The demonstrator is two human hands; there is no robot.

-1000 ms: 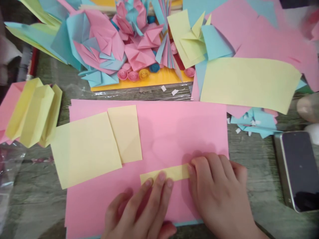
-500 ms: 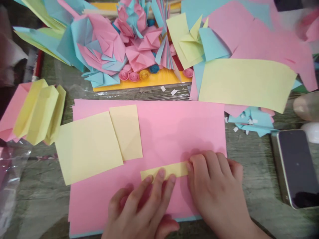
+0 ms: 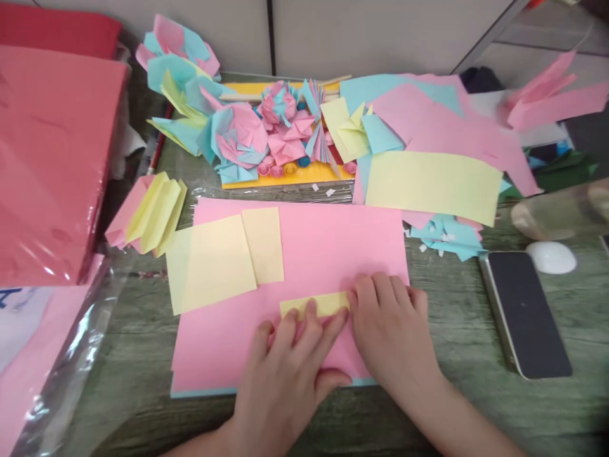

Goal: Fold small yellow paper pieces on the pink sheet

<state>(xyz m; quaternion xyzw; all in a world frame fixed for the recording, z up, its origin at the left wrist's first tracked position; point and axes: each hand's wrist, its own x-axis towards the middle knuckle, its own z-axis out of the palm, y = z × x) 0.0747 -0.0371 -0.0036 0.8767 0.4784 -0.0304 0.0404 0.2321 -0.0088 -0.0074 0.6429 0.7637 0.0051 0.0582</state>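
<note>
A narrow yellow paper strip (image 3: pixel 328 304), seemingly folded, lies slightly slanted on a stack of pink paper sheets (image 3: pixel 323 244). My left hand (image 3: pixel 290 355) is open, its spread fingertips pressing flat on the strip. At the strip's right end, my right hand (image 3: pixel 387 314) has its fingers curled, with thumb and forefinger closed on that end. Left of the strip, a larger yellow sheet (image 3: pixel 214 260) and a smaller pale yellow piece (image 3: pixel 266 246) rest on the pink stack. Pleated yellow paper (image 3: pixel 157 212) sits beside the stack's upper left corner.
Folded paper flowers (image 3: pixel 242 136) and a yellow board (image 3: pixel 285 182) lie behind the stack. A curved yellow sheet (image 3: pixel 432 184) and blue scraps (image 3: pixel 447 235) are at the right, near a phone (image 3: pixel 528 317) and a white mouse (image 3: pixel 552 258). Wrapped red paper (image 3: pixel 52 165) stands at left.
The view has drawn back and tilted up, bringing the red pack and the wall into sight. My left fingers have slid a little rightward along the strip; my right hand keeps its end.
</note>
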